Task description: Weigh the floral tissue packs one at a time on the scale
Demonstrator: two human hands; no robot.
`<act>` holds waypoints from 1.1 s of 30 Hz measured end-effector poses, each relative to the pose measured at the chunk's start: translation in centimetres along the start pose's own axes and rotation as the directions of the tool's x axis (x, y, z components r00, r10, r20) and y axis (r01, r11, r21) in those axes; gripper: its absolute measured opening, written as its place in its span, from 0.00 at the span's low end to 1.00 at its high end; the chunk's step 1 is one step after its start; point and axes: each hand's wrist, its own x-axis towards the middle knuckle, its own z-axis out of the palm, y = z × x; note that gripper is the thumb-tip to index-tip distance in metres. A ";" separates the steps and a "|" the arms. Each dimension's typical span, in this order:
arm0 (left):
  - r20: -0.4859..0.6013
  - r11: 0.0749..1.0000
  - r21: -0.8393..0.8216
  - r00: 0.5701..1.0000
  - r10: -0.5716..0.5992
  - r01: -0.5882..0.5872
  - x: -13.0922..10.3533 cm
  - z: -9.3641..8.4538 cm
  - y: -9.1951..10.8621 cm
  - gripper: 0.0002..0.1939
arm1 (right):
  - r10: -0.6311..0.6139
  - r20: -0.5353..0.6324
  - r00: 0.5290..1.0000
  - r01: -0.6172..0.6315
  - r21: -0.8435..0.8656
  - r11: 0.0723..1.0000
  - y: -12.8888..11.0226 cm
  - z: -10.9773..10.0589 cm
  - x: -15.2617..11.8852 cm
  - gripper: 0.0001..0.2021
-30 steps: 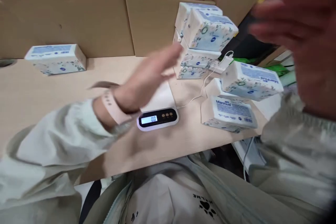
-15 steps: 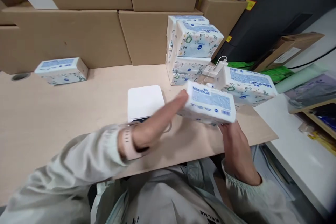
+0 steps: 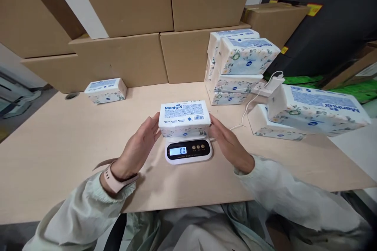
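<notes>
A pack of tissues (image 3: 185, 119) in white, blue-printed wrapping is level over the plate of a small digital kitchen scale (image 3: 188, 151). The scale's lit display (image 3: 178, 151) reads 0.0, and whether the pack touches the plate I cannot tell. My left hand (image 3: 141, 143) presses on the pack's left end with the fingers. At the opposite end, my right hand (image 3: 228, 141) grips it the same way, so the pack is held between both hands. Most of the weighing plate is hidden under the pack.
A stack of tissue packs (image 3: 247, 59) stands at the back right, near a white power strip (image 3: 263, 87) and cable. Two more packs (image 3: 318, 108) lie at the right edge. A single pack (image 3: 106, 91) sits at the back left before cardboard boxes (image 3: 123, 60).
The tissue pack has moved left from beside the right-hand packs to over the scale. My left hand went from its near corner to its left end; the view has turned left.
</notes>
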 end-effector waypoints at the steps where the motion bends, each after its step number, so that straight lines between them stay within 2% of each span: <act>1: -0.069 0.999 0.003 0.997 0.033 -0.032 0.4 -0.8 -0.7 0.29 | -0.018 -0.087 0.996 0.015 -0.030 0.999 0.5 -0.3 0.0 0.32; 3: -0.224 0.993 0.018 0.968 0.114 -0.113 1.0 -2.4 -2.3 0.26 | -0.062 -0.276 0.959 0.046 -0.066 0.997 1.5 -1.0 0.1 0.29; 5: -0.334 0.985 0.029 0.927 0.170 -0.170 1.3 -3.7 -3.8 0.25 | -0.100 -0.430 0.897 0.088 -0.049 0.995 2.1 -1.6 0.5 0.26; 7: -0.375 0.984 0.008 0.911 0.170 -0.180 1.3 -4.5 -4.7 0.24 | -0.110 -0.531 0.840 0.130 0.000 0.992 2.5 -1.9 0.8 0.24; 9: -0.364 0.985 -0.037 0.920 0.145 -0.170 1.0 -4.5 -4.8 0.24 | -0.091 -0.577 0.811 0.144 0.045 0.989 2.5 -1.8 1.0 0.23; 15: -0.254 0.976 -0.141 0.959 0.126 -0.165 -0.1 -3.1 -3.2 0.27 | -0.024 -0.576 0.817 0.115 0.121 0.986 1.5 -1.1 0.8 0.20; 22: -0.098 0.983 -0.134 0.989 0.112 -0.125 -0.8 -2.5 -3.5 0.31 | -0.022 -0.579 0.815 0.113 0.120 0.986 1.3 -0.8 0.6 0.19; 27: -0.071 0.984 -0.116 0.989 0.129 -0.137 -0.9 -2.4 -3.6 0.32 | -0.043 -0.573 0.819 0.147 0.136 0.980 1.3 -0.6 0.5 0.18; 33: -0.056 0.984 -0.118 0.991 0.124 -0.130 -0.9 -2.5 -3.7 0.33 | -0.019 -0.577 0.816 0.124 0.143 0.982 1.2 -0.5 0.4 0.17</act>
